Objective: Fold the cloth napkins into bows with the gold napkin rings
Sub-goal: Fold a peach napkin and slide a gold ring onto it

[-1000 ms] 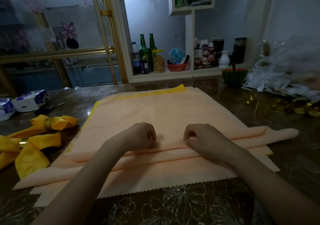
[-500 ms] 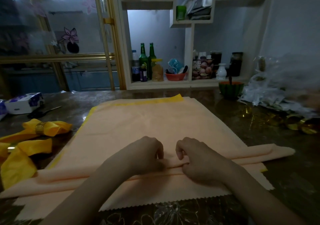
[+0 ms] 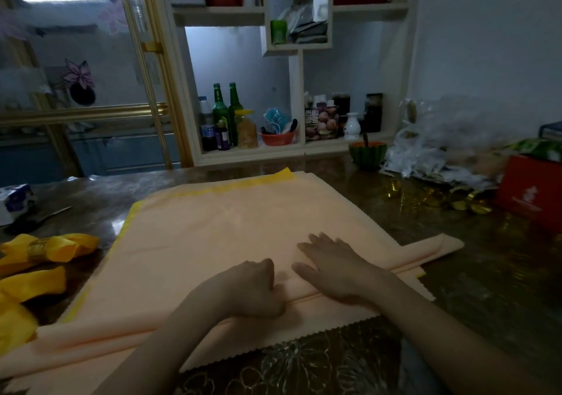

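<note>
A peach cloth napkin [image 3: 231, 221] lies spread on the table, with a long folded band [image 3: 431, 251] running across it from lower left to right. My left hand [image 3: 246, 288] is curled and pinches the fold near its middle. Just to the right, my right hand [image 3: 337, 270] lies flat with straight fingers pressing on the band. At the left edge sit yellow napkin bows [image 3: 64, 245], one held by a gold napkin ring [image 3: 38, 247]. Loose gold rings [image 3: 465, 203] lie at the right of the table.
A stack of further napkins with a yellow edge [image 3: 237, 186] lies under the peach one. A red box [image 3: 529, 194], crumpled plastic wrap [image 3: 441, 151] and a green bowl [image 3: 368, 154] crowd the right rear. A tissue pack [image 3: 15, 200] and scissors [image 3: 39, 220] lie at the left.
My right hand has opened from a curled pinch to a flat press on the fold. The camera has tilted up a little; my left hand keeps its pinch.
</note>
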A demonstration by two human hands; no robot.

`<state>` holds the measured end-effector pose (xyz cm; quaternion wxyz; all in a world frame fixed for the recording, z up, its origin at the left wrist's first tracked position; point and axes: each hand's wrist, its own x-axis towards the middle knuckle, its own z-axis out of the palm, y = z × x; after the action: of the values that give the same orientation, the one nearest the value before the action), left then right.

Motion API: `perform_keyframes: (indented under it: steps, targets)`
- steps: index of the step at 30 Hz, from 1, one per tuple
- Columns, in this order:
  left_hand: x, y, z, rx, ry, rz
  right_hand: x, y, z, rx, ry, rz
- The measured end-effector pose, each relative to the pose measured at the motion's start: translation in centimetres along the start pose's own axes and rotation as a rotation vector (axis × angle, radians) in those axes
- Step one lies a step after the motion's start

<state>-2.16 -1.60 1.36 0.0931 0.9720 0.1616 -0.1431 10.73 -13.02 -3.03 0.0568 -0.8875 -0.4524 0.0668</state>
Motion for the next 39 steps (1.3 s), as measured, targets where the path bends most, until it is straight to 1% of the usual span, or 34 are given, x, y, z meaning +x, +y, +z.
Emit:
perform_keyframes:
  steps: [1,2,3,4,5,6,7,9,11,13,15,19,22,24,25,27,29,31,33,34,37,39]
  targets:
    - [0.0,0.1,-0.1,-0.045,0.001,-0.010,-0.5,0.0,0.2,-0.007,-0.020,0.011]
    - [0.1,0.2,-0.1,-0.087,0.053,-0.029,-0.8,-0.1,0.4,-0.002,-0.027,0.011]
    - [0.2,0.3,0.1,-0.095,0.148,-0.047,-1.2,-0.1,0.7,0.008,-0.019,0.010]
    - [0.4,0.5,0.7,-0.046,0.269,-0.050,-1.7,-0.2,1.1,0.010,-0.002,0.011]
    - [0.7,0.7,1.3,0.026,0.384,-0.031,-2.0,-0.2,1.4,0.004,0.024,0.006]
    - [1.2,0.8,2.2,0.078,0.456,0.017,-2.1,-0.2,1.6,-0.006,0.049,-0.001]
    - [1.7,1.0,3.2,0.090,0.476,0.087,-2.1,-0.2,1.7,-0.015,0.066,-0.006]
    - [2.4,1.0,4.6,0.084,0.388,0.168,-1.8,-0.2,1.8,-0.013,0.078,-0.018]
    - [2.8,0.8,5.3,0.144,0.307,0.153,-1.8,0.0,1.7,-0.011,0.080,-0.023]
    - [3.0,0.8,5.7,0.117,0.288,0.104,-2.2,0.6,1.5,-0.001,0.073,0.002]
    - [3.0,1.0,5.7,0.065,0.288,0.087,-2.9,2.3,1.3,0.022,0.066,0.065]
    - [2.9,1.0,5.7,0.089,0.305,0.105,-4.6,7.4,0.6,0.052,0.056,0.231]
    - [2.3,1.7,5.2,0.130,0.371,0.115,-6.0,10.4,-0.1,0.053,0.042,0.369]
    - [2.0,2.8,4.8,0.103,0.430,0.191,-6.6,10.7,-1.1,0.038,0.086,0.387]
    - [1.9,3.3,4.8,0.076,0.450,0.232,-6.8,10.4,-1.6,0.040,0.132,0.352]
    - [1.9,3.9,4.8,0.028,0.464,0.287,-7.4,9.2,-2.5,0.153,0.182,0.288]
    - [2.0,3.8,4.8,-0.061,0.475,0.288,-7.9,7.8,-3.0,0.207,0.123,0.187]
    - [1.8,3.5,4.4,-0.118,0.489,0.267,-7.9,7.0,-3.2,0.153,0.081,0.125]
    - [1.9,3.2,4.1,-0.117,0.466,0.218,-8.1,6.2,-3.8,0.123,0.044,0.137]
    - [1.9,3.1,3.9,-0.112,0.443,0.187,-8.3,5.8,-4.2,0.128,-0.002,0.154]
    - [1.9,2.8,2.8,-0.206,0.343,0.130,-9.0,4.2,-5.7,0.107,-0.227,0.147]
    - [1.4,2.6,2.1,-0.254,0.209,0.138,-9.8,2.5,-6.2,0.193,-0.381,0.129]
